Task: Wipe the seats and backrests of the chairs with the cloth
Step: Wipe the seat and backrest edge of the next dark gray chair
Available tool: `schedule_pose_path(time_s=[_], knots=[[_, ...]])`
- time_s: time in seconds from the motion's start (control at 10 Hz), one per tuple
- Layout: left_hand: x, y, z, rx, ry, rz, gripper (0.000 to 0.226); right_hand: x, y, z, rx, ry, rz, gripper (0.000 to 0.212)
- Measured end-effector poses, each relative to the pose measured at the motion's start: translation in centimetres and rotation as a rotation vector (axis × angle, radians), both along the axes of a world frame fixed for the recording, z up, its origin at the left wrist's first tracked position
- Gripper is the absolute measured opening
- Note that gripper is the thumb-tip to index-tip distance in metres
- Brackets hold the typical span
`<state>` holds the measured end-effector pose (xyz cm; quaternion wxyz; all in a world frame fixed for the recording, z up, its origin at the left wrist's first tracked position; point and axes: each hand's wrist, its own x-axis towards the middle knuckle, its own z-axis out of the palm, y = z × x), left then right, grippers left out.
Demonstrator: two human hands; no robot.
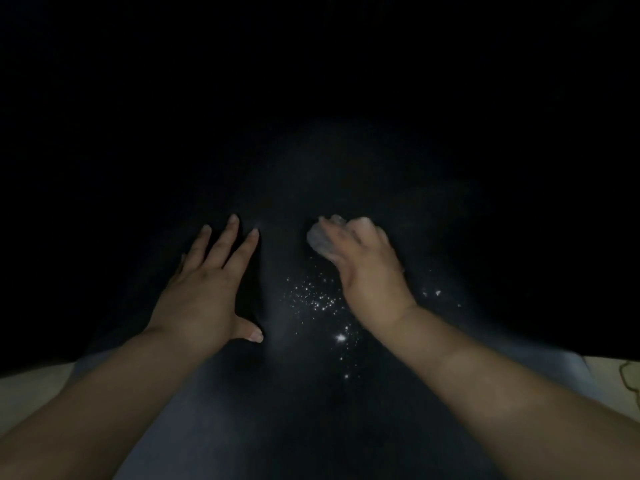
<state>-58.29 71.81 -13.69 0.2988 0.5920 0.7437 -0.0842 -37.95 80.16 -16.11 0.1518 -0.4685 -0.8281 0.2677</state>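
Head view, very dim. One dark chair surface point(277, 393) fills the middle and lower field; whether it is seat or backrest cannot be told, and its far part is lost in blackness. Two hands are in view, both over this surface. The left hand point(211, 289) lies flat, fingers straight and spread, thumb out to the side, holding nothing; it appears to rest on the surface, left of centre, as a brace. The right hand point(367, 268) has its fingers curled round one small, bunched, pale grey cloth point(323, 239), which protrudes on the side facing the left hand. The cloth sits at or just above the surface, near its lit centre; actual contact cannot be confirmed. Between the two hands, and nearer the viewer than the cloth, a scatter of bright specks point(322, 303) glints on the surface: probably droplets or dust, kind uncertain. A pale strip point(34, 386) shows beyond the surface's edge at lower left and another at lower right.

Step in hand, by judgement: the wiping stroke on this chair, under way. The next move would call for drawing the cloth back through the speckled patch with steady downward pressure while the flat hand holds the chair steady.

Count: hands, two; cloth, one; chairs discernible, one.
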Motion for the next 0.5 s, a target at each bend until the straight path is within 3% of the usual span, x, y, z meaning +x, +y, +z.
schedule_pose_path(time_s=[0.1,0.2,0.3,0.4,0.5], knots=[[-0.1,-0.1,-0.1,0.007,-0.017,0.009,0.149,3.2,5.1,0.6,0.111,0.038,-0.213,0.043],[0.1,-0.1,-0.2,0.011,-0.015,0.012,0.149,8.4,8.8,0.9,0.052,-0.015,-0.491,0.038],[0.2,0.0,0.0,0.017,0.002,0.019,0.151,6.8,4.1,0.0,-0.005,-0.072,-0.449,0.041],[0.2,0.0,0.1,0.002,0.003,0.023,0.151,4.5,1.1,0.2,-0.057,-0.011,-0.165,0.048],[0.1,0.1,0.1,-0.002,-0.002,0.020,0.150,5.6,3.1,-0.5,-0.014,-0.035,-0.274,0.050]])
